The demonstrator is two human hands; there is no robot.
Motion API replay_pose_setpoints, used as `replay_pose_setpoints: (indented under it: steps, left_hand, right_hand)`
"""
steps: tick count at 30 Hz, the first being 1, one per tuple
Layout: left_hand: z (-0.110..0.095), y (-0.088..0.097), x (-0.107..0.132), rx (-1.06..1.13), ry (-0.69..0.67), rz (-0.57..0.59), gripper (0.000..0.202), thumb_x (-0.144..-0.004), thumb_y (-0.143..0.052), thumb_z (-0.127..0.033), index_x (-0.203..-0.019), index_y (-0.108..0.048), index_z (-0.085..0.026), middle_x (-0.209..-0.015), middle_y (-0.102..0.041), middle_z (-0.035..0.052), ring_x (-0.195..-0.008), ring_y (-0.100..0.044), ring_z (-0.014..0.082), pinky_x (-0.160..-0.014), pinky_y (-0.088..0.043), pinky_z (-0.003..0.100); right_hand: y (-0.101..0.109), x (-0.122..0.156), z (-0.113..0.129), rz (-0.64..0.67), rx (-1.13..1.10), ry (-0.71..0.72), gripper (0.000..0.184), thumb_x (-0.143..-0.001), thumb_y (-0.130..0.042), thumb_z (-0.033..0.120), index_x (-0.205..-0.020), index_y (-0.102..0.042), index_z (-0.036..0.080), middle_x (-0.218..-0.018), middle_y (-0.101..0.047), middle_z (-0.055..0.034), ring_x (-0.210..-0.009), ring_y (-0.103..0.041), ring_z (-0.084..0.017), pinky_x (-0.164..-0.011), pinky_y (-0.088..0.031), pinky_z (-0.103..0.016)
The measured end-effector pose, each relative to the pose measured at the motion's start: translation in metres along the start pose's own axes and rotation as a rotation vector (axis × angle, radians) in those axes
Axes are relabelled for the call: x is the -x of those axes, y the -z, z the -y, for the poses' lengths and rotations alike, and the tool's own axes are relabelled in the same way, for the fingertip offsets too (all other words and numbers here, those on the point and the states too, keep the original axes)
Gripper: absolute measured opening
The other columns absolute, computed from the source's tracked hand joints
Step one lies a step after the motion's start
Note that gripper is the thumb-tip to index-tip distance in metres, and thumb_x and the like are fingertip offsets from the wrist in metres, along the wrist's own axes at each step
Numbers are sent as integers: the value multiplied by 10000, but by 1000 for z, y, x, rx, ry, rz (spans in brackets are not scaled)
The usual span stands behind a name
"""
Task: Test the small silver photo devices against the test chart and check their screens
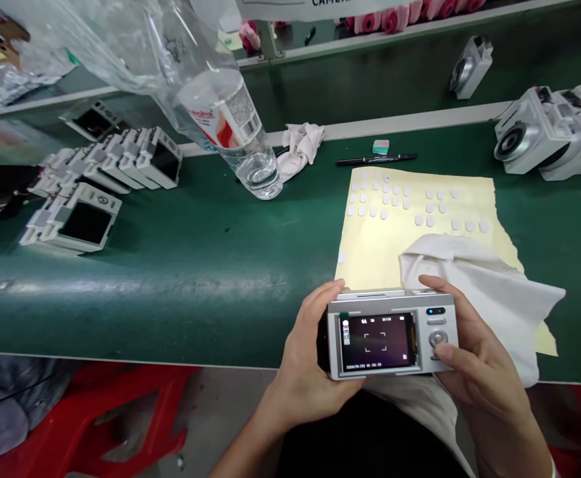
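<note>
1. Digital camera (pixel 392 335): silver-white body, held level in both hands just above the near edge of the bench, back facing the person. Screen lit, showing focus brackets and a date line.
2. Left hand (pixel 310 352): closed around the camera's left end, fingers curled over the top edge.
3. Right hand (pixel 484 358): gripping the right end, fingers over the top edge, thumb on the round control pad.
4. White cloth (pixel 474 292): crumpled just beyond the right hand, lying over the sheet and hanging past the bench edge.
5. Yellow sheet (pixel 419 206): flat on the bench beyond the camera, carrying rows of small white round pads (pixel 394 199).
6. Marker (pixel 376 159): black, lying just past the sheet, beside a small eraser (pixel 380 147).
7. Water bottle (pixel 230 126): clear plastic, with a second crumpled cloth (pixel 303 149) to its right. Cannot tell if it stands upright, as the wide view bends it.
8. Camera bodies (pixel 121 159): a row on the left of the bench, one more (pixel 71 219) nearer the person.
9. More camera bodies (pixel 549 133): grouped at the right of the bench.
10. Green bench (pixel 161 299): holds all of the above. Red stool (pixel 95 411) below its near edge.
</note>
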State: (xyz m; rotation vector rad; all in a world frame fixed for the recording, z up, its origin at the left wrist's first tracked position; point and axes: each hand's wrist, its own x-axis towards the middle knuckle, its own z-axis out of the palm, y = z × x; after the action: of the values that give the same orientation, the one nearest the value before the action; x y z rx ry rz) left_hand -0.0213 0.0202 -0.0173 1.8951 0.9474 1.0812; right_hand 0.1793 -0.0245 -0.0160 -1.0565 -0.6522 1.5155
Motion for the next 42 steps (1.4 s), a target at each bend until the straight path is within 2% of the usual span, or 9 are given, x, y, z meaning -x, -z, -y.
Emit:
replay_pose_setpoints:
  steps: [4,8,14,17,24,27,31,35,42]
  left_hand:
    - [4,-1,-1,23,54,9,913,-643,-777,-195,-1424,-313,-280,-1374,-492,80,-1272,-493,289,-1112,-419,473]
    - [6,2,-3,32,71,43,930,-607,-798,-212,-1412,-336,-270,-1366,-496,81,-1236,-522,284,-1066,-466,438]
    - [8,3,-3,23,49,49,873,-635,-827,-355,-1380,-378,-277,-1346,-525,80,-1229,-537,285,-1044,-477,431]
    - [8,2,-4,21,31,44,872,-636,-832,-387,-1374,-381,-276,-1333,-535,81,-1238,-533,282,-1047,-473,424]
    - [8,3,-6,30,0,43,847,-649,-828,-391,-1360,-383,-270,-1333,-535,97,-1250,-526,287,-1039,-477,433]
    - [10,3,-5,38,-9,47,829,-655,-825,-371,-1351,-385,-269,-1335,-530,100,-1254,-521,284,-1037,-478,432]
    - [11,1,-4,28,-19,44,800,-668,-813,-305,-1343,-384,-267,-1341,-522,110,-1264,-510,284,-1042,-471,451]
    - [10,1,-5,16,-27,44,809,-664,-819,-306,-1344,-383,-256,-1359,-510,122,-1280,-498,289,-1049,-465,452]
    - [9,1,-6,9,-40,40,831,-644,-829,-344,-1341,-385,-251,-1350,-521,127,-1260,-516,293,-1032,-474,453]
  right_hand:
    - [-2,2,-1,-52,-11,3,559,-775,-756,380,-1285,-527,385,-1091,-670,-31,-971,-667,-256,-783,-565,-355]
    - [0,2,-3,-16,74,33,541,-803,-723,398,-1303,-517,379,-1076,-670,-44,-972,-669,-279,-780,-574,-392]
    - [5,2,-4,-32,111,43,540,-810,-715,412,-1310,-513,412,-1038,-676,-31,-949,-676,-258,-770,-581,-362]
    - [7,1,-6,27,113,84,522,-829,-699,362,-1317,-516,401,-1025,-673,-49,-925,-679,-266,-743,-589,-377]
    - [1,3,-4,-57,64,-9,563,-772,-747,438,-1292,-531,421,-1040,-655,-26,-967,-650,-261,-784,-560,-364]
    - [0,4,-5,-47,75,19,559,-784,-732,434,-1300,-519,408,-1035,-651,-33,-960,-646,-268,-782,-555,-384]
    - [0,2,-8,-45,72,103,432,-831,-682,354,-1244,-558,394,-972,-636,-25,-906,-637,-247,-773,-543,-368]
    - [-3,0,-7,-64,5,78,367,-846,-642,256,-1180,-593,400,-936,-635,3,-812,-621,-201,-705,-542,-316]
    - [0,-3,-4,-17,2,62,354,-847,-661,314,-1185,-619,411,-915,-660,-23,-793,-644,-216,-649,-567,-328]
